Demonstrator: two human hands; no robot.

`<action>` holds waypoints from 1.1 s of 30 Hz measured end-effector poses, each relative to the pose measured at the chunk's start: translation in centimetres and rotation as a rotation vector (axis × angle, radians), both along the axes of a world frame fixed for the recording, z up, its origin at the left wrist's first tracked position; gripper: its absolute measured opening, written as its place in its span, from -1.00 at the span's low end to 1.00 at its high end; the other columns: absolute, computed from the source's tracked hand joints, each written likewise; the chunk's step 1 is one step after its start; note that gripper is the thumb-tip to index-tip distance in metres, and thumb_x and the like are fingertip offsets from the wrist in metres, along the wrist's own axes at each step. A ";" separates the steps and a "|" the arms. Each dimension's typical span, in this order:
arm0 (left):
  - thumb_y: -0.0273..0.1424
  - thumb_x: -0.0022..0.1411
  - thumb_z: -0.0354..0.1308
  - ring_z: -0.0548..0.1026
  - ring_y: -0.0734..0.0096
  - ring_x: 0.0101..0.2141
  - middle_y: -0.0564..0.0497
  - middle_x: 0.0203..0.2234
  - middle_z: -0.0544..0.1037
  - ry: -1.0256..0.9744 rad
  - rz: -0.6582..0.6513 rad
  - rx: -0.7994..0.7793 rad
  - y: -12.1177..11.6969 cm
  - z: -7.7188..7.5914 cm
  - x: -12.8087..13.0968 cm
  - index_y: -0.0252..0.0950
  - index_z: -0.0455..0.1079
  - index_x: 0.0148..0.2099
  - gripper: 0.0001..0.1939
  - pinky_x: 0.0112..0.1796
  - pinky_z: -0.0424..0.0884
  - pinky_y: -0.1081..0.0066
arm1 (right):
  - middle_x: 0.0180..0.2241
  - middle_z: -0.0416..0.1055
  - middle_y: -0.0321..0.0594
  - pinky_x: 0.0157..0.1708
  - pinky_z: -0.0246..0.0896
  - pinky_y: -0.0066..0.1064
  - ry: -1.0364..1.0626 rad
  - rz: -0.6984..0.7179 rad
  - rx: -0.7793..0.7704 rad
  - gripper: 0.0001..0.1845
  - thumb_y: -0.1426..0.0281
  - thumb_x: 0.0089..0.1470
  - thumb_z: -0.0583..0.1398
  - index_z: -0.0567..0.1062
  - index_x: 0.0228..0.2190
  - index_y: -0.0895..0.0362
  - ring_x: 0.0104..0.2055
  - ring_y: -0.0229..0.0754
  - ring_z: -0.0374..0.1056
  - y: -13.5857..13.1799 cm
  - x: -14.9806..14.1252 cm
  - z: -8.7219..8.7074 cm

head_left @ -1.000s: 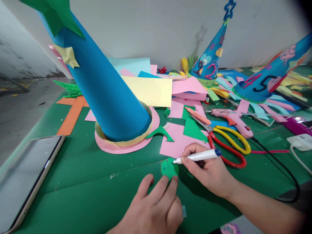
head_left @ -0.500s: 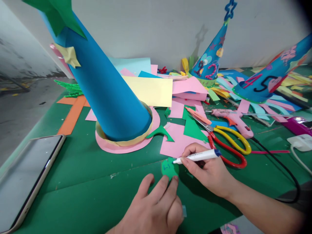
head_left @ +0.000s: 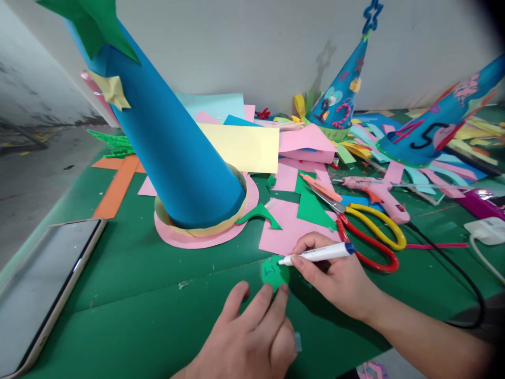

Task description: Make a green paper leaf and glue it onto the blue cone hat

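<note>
At lower center of frame, right hand (head_left: 345,287) pinches white marker (head_left: 321,253), tip over green cutout (head_left: 273,270); left hand (head_left: 254,334), fingers spread, presses its lower edge. Pin flat, stroke lightly. Tip contact likely, can't confirm.

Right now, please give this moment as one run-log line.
left hand: fingertips on green cutout; right hand: holds white marker, tip at cutout; scissors: beyond right hand
</note>
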State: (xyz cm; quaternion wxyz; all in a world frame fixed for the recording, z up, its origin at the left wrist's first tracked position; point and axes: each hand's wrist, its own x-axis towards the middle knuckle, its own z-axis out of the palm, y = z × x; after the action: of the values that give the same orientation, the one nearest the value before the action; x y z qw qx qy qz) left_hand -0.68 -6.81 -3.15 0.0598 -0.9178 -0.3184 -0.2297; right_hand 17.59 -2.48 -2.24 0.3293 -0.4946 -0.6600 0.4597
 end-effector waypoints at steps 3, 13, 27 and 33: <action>-0.45 0.22 -0.06 0.40 0.32 -0.20 0.00 -0.23 0.57 -0.001 -0.004 -0.005 0.0 0.0 0.0 -0.25 0.29 -0.40 -0.84 -0.17 0.08 0.20 | -0.59 0.15 -0.41 -0.65 -0.07 -0.51 0.007 0.016 -0.009 -0.88 0.32 0.11 0.10 0.33 -0.41 0.10 -0.61 -0.37 0.03 -0.1 0.0 0.1; -0.44 0.22 -0.05 0.41 0.33 -0.22 0.00 -0.24 0.57 -0.009 -0.008 0.014 0.0 -0.2 0.0 -0.25 0.29 -0.41 -0.83 -0.17 0.08 0.22 | -0.60 0.15 -0.42 -0.66 -0.07 -0.53 0.019 -0.003 0.013 -0.89 0.35 0.11 0.09 0.33 -0.43 0.11 -0.62 -0.39 0.03 -0.1 0.0 0.1; -0.43 0.22 -0.04 0.40 0.34 -0.20 0.03 -0.23 0.56 -0.002 0.015 0.001 -0.2 -0.1 -0.1 -0.24 0.30 -0.41 -0.84 -0.14 0.09 0.24 | -0.62 0.12 -0.43 -0.67 -0.09 -0.54 0.073 0.017 -0.023 -0.89 0.40 0.09 0.10 0.31 -0.47 0.12 -0.62 -0.39 0.00 0.0 0.0 0.4; -0.46 0.20 -0.04 0.40 0.33 -0.21 0.02 -0.23 0.56 -0.003 0.009 0.014 -0.1 0.0 -0.1 -0.24 0.30 -0.40 -0.85 -0.16 0.09 0.23 | -0.58 0.17 -0.42 -0.62 0.01 -0.57 0.159 -0.096 0.113 -0.95 0.42 0.10 0.11 0.34 -0.41 0.07 -0.59 -0.40 0.08 -0.1 0.3 0.3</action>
State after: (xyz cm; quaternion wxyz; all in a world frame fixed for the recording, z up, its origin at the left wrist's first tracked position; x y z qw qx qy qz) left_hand -0.77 -6.95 -3.19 0.0666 -0.9157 -0.3208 -0.2328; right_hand 17.87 -2.55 -1.95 0.4297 -0.4680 -0.6324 0.4432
